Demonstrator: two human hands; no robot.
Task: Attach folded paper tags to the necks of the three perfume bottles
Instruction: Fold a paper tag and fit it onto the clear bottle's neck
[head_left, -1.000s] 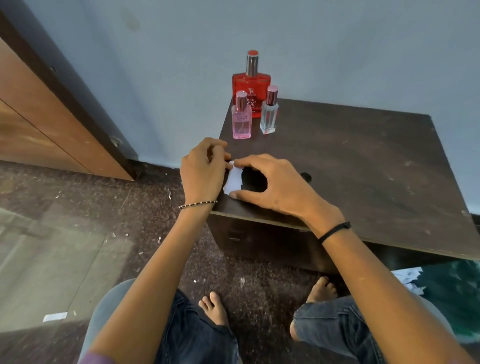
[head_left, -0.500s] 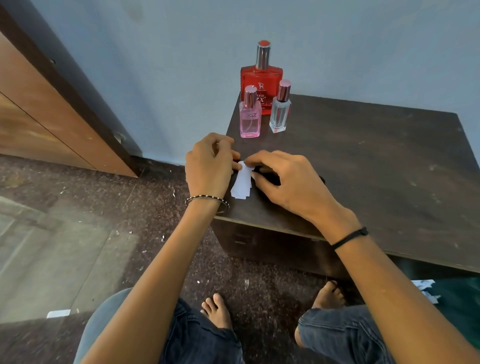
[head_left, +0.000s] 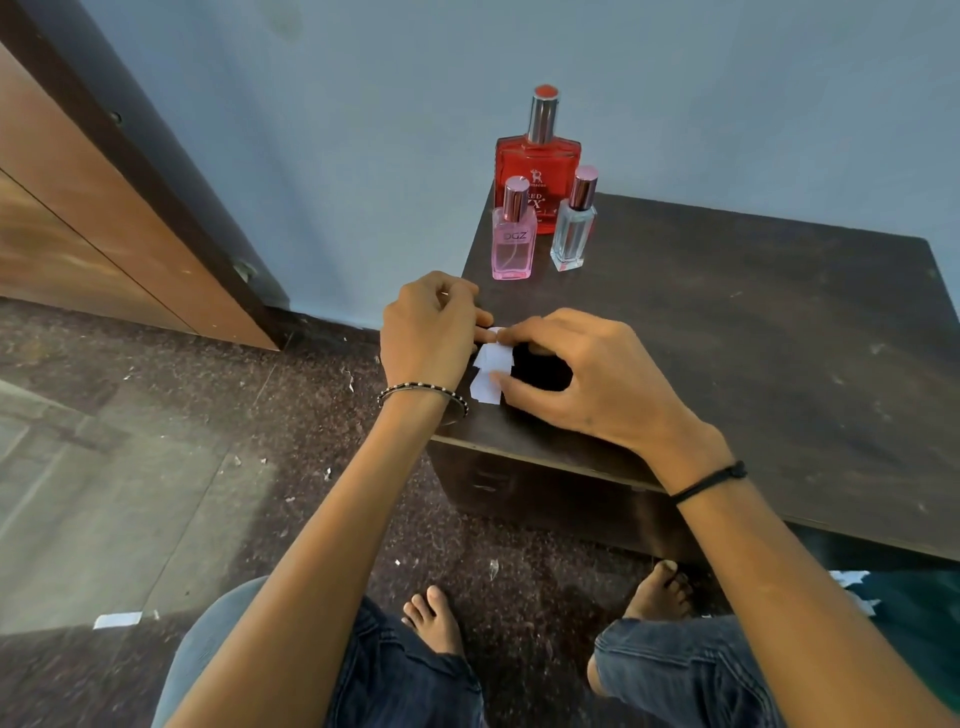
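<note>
Unfolded further since before, paper tag pinched by both hands; bottles untagged.

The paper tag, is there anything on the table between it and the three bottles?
Nothing visible. The paper tag is pinched between the left hand and right hand, and the bare table runs clear to the pink bottle, clear bottle and red bottle.

I take this for a room in a home: a worn dark wooden table against a plain blue wall, a wooden door at the left, speckled stone floor, bare feet.
</note>
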